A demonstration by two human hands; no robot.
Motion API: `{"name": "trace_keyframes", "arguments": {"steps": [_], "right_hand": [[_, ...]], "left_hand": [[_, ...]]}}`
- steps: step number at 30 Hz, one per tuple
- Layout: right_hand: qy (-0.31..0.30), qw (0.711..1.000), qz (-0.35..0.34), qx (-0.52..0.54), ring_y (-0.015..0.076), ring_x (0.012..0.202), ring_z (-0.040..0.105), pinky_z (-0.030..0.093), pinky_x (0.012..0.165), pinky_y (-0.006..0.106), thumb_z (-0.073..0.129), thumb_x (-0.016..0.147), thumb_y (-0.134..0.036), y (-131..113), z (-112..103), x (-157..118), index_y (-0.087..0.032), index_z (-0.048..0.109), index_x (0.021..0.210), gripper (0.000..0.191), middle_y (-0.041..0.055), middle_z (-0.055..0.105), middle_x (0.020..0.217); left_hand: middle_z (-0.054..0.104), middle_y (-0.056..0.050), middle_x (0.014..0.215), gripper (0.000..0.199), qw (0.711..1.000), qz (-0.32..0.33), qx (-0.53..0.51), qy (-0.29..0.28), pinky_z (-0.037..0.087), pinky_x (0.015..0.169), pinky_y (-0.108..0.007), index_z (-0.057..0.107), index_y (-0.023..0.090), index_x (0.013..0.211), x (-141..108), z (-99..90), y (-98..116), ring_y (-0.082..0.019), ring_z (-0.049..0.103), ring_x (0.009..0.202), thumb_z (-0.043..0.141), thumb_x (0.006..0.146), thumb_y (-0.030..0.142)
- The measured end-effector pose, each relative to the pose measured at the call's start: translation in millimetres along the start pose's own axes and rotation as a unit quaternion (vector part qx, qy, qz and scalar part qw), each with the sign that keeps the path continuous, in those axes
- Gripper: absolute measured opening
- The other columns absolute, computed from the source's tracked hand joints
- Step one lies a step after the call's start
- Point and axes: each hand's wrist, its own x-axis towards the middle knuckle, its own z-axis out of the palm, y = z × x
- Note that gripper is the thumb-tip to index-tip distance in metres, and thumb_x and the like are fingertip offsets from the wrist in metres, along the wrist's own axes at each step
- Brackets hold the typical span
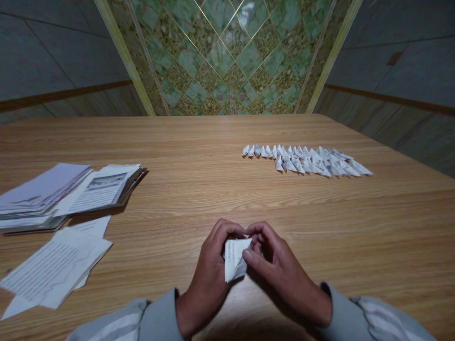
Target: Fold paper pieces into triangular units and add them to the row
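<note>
A small folded piece of printed paper (pixel 234 258) is held just above the table at the bottom centre. My left hand (pixel 211 265) is closed around its left side, with the fingers curled behind it. My right hand (pixel 279 265) grips the right edge, the thumb pressing on a slanted fold and the fingers bent behind. The tips of both index fingers come close together above the paper's top edge.
Rows of small folded paper pieces (pixel 309 161) stand at the back right of the wooden table (pixel 177 189). Stacked papers and booklets (pixel 46 189) lie at the left, with loose printed sheets (pixel 57 265) nearer me. A tiled wall (pixel 227 57) rises behind.
</note>
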Motion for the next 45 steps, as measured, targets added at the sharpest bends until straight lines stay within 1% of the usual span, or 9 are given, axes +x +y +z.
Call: {"name": "trace_keyframes", "arguments": {"steps": [4, 7, 12, 16, 21, 30, 35, 39, 45], "right_hand": [[0.032, 0.996, -0.013, -0.079, 0.0161, 0.073, 0.054, 0.043, 0.068, 0.030, 0.064, 0.085, -0.030, -2.8, 4.6, -3.2, -0.021, 0.048, 0.118, 0.037, -0.0015, 0.059, 0.083], [0.053, 0.976, -0.083, -0.196, 0.0174, 0.073, 0.054, 0.042, 0.067, 0.030, 0.074, 0.072, -0.025, -3.0, 7.6, -5.4, -0.021, 0.047, 0.116, 0.051, -0.0006, 0.059, 0.085], [0.075, 0.942, -0.174, -0.278, 0.0180, 0.075, 0.058, 0.042, 0.068, 0.029, 0.059, 0.083, -0.013, 1.6, 10.0, -6.4, -0.023, 0.050, 0.107, 0.027, 0.0008, 0.061, 0.085], [0.081, 0.937, -0.202, -0.272, 0.0180, 0.078, 0.060, 0.043, 0.068, 0.028, 0.049, 0.085, -0.006, 5.0, 8.4, -6.1, -0.023, 0.050, 0.104, 0.025, 0.0021, 0.063, 0.088], [0.080, 0.927, -0.229, -0.285, 0.0178, 0.077, 0.058, 0.041, 0.067, 0.027, 0.046, 0.085, -0.003, 8.5, 6.2, -6.2, -0.022, 0.050, 0.102, 0.026, 0.0017, 0.061, 0.086], [0.046, 0.936, -0.214, -0.276, 0.0174, 0.074, 0.053, 0.037, 0.065, 0.028, 0.046, 0.082, -0.004, 11.9, 3.0, -5.1, -0.022, 0.052, 0.098, 0.025, 0.0010, 0.056, 0.083], [0.051, 0.988, -0.092, -0.115, 0.0184, 0.079, 0.056, 0.044, 0.069, 0.031, 0.044, 0.089, -0.016, 1.8, -5.0, -3.2, -0.021, 0.055, 0.103, 0.018, 0.0021, 0.058, 0.085], [0.024, 0.998, -0.033, -0.051, 0.0186, 0.081, 0.057, 0.044, 0.072, 0.032, 0.051, 0.096, -0.035, -3.9, -7.6, -0.4, -0.020, 0.063, 0.096, 0.019, 0.0028, 0.060, 0.086], [0.033, 0.999, -0.028, -0.033, 0.0157, 0.074, 0.052, 0.041, 0.067, 0.030, 0.063, 0.088, -0.032, -4.9, -3.3, 1.4, -0.020, 0.065, 0.085, 0.013, 0.0002, 0.057, 0.079]], "left_hand": [[0.060, -0.001, 0.089, 0.013, 0.999, 0.006, 0.030, 0.023, 0.045, 0.071, -0.027, 0.063, 0.023, 0.090, 2.8, -1.5, 1.8, -0.018, 0.058, 0.081, 0.059, 0.084, 0.012], [0.059, 0.000, 0.086, 0.014, 0.999, -0.012, 0.004, 0.043, 0.045, 0.070, -0.027, 0.060, 0.022, 0.088, 2.3, -0.4, 0.4, -0.017, 0.057, 0.079, 0.056, 0.083, 0.010], [0.064, -0.001, 0.093, 0.013, 0.994, -0.070, -0.079, 0.015, 0.050, 0.074, -0.027, 0.058, 0.022, 0.095, -0.1, 3.0, -0.7, -0.017, 0.062, 0.085, 0.060, 0.085, 0.013], [0.067, -0.002, 0.100, 0.017, 0.988, -0.110, -0.104, -0.008, 0.051, 0.078, -0.028, 0.057, 0.023, 0.105, 0.2, 5.2, 0.9, -0.017, 0.065, 0.090, 0.061, 0.089, 0.019], [0.062, 0.004, 0.080, 0.019, 0.985, -0.131, -0.109, -0.025, 0.046, 0.063, -0.021, 0.055, 0.023, 0.097, -2.3, 7.1, 0.1, -0.013, 0.060, 0.072, 0.061, 0.083, 0.012], [0.061, 0.005, 0.071, 0.021, 0.999, -0.025, -0.024, 0.012, 0.044, 0.057, -0.019, 0.056, 0.023, 0.086, -6.5, -0.2, -7.5, -0.011, 0.055, 0.061, 0.055, 0.078, 0.004], [0.069, 0.005, 0.076, 0.019, 0.991, 0.094, 0.096, -0.014, 0.045, 0.059, -0.017, 0.057, 0.025, 0.093, -7.1, -7.0, -7.9, -0.010, 0.063, 0.060, 0.061, 0.087, 0.008], [0.066, 0.005, 0.069, 0.015, 0.964, 0.184, 0.183, -0.063, 0.044, 0.057, -0.018, 0.054, 0.024, 0.087, -8.8, -10.2, -5.6, -0.011, 0.061, 0.056, 0.057, 0.091, 0.010], [0.068, 0.005, 0.071, 0.017, 0.966, 0.169, 0.190, -0.054, 0.045, 0.058, -0.018, 0.051, 0.026, 0.096, -10.1, -9.7, -8.0, -0.012, 0.066, 0.058, 0.060, 0.090, 0.013]]}}
